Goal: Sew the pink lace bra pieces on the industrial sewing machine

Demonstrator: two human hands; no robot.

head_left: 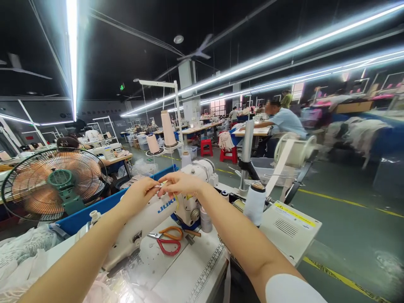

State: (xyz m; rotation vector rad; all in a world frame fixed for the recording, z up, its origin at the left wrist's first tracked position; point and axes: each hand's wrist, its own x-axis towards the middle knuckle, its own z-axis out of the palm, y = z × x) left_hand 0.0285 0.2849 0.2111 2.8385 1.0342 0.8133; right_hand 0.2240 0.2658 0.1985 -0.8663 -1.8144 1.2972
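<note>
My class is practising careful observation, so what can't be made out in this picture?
All in the head view:
- whether the left hand and right hand hold anything: too small, screened by the hands themselves
- fan blades: blurred, seemingly by spinning
- warning label wording: too small
- pale fabric, full extent: cut off by the left edge

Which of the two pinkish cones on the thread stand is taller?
The right-hand cone, nearer the white pole; its top rises well above the left-hand cone.

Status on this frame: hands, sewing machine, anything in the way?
Left hand and right hand close together over the sewing machine; grip unclear. Machine upright on table. Scissors on table, apart from both hands.
</note>
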